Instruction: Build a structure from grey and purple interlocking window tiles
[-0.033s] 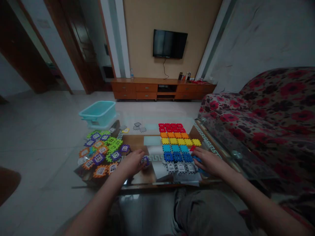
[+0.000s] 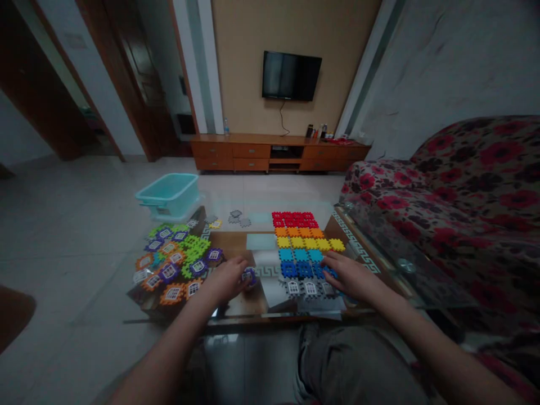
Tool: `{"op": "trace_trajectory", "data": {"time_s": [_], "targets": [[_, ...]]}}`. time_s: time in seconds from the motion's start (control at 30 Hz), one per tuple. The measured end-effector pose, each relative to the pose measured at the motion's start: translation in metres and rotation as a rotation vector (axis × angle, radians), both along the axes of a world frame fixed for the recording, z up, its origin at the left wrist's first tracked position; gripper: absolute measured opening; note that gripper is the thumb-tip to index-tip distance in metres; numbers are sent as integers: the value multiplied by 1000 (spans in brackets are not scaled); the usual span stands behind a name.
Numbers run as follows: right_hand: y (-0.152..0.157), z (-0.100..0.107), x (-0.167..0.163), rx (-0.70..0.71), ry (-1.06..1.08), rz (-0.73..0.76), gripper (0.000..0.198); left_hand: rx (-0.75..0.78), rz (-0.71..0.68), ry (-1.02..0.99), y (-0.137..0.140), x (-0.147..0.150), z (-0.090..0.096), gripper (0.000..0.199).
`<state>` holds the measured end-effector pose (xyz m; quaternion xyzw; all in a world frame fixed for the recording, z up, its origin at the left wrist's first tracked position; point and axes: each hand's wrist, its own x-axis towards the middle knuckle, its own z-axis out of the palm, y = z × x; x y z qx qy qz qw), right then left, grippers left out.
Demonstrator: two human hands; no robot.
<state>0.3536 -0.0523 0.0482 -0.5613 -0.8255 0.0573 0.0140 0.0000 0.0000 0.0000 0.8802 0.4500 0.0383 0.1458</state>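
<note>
Here left hand fingers pinch purple tile; right hand fingers spread at mat edge

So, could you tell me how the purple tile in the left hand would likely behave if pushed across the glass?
The purple tile looks like thin, stiff plastic, so it is probably light. On the smooth glass table it would likely slide rather than roll. Its notched edges might catch on the joined tiles nearby.

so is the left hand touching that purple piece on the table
Touching: in the head view the left hand has its fingers curled around the purple piece, no gap visible.
</note>
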Motion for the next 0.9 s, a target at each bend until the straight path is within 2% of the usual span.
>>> {"op": "trace_trajectory", "data": {"time_s": [0.17,0.33,0.57,0.9], "targets": [[26,-2,-89,-86,86,6,22,20,47,37,6,-10,-9,45],[43,-19,-138,-148,167,20,26,-9,83,94,6,-12,-7,53],[38,-39,-140,-202,147,49,24,-10,61,124,1,-3,-7,42],[31,-33,-139,-184,201,51,20,-44,17,61,2,9,-14,41]]}}
